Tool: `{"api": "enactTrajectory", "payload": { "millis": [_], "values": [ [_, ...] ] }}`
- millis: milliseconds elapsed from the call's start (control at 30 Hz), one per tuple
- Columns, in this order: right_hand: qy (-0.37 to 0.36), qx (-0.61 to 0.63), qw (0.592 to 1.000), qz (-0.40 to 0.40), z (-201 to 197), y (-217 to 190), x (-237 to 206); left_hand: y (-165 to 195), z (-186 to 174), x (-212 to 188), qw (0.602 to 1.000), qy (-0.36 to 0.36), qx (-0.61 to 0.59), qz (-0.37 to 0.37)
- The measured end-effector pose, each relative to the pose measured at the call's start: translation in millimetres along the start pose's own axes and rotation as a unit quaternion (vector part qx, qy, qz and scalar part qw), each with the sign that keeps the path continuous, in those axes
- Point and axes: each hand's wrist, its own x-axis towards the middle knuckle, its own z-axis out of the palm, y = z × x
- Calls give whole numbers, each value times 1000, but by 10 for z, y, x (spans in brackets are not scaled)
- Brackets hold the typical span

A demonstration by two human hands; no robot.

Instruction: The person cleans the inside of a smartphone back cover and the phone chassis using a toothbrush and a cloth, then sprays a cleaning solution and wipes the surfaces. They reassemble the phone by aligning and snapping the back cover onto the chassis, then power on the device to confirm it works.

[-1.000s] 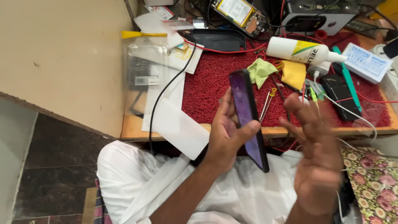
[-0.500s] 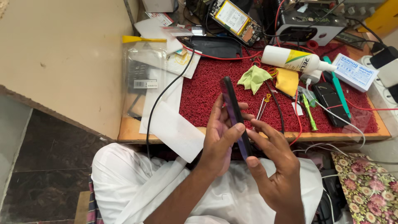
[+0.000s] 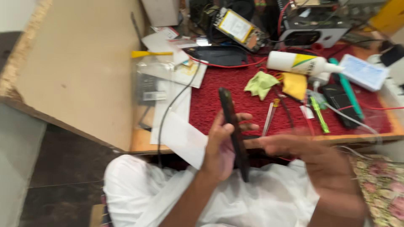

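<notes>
Dark phone [image 3: 232,130] held edge-on over the lap, just off the table's [image 3: 261,141] near edge.
Left hand [image 3: 221,145] cupped its back, fingers curled around; the blurred right hand [image 3: 311,153] reached fingers-out toward its face, grip unclear. Thin, stiff, slick, likely fragile: best held by the long edges.

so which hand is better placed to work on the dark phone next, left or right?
Right, probably. The left hand already grips the dark phone, held edge-on above the lap, so it is taken up with steadying it. The right hand holds nothing, and its fingertips reach the phone's side, though it is motion-blurred.
</notes>
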Motion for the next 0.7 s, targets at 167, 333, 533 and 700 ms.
{"api": "enactTrajectory", "payload": {
  "millis": [167, 333, 533, 700],
  "values": [
    [137, 144, 969, -148, -677, 41, 535, 16, 8, -1, 999, -14, -26, -30],
    [131, 191, 955, -184, -721, -99, 802, 62, 34, 1, 999, -18, -21, -25],
    [82, 82, 985, -130, -575, 54, 454, 160, 123, 48, 998, -38, -44, -25],
    [-45, -53, 993, 92, -34, 514, 181, 200, 206, 97, 998, 3, -53, -25]
  ]
}}
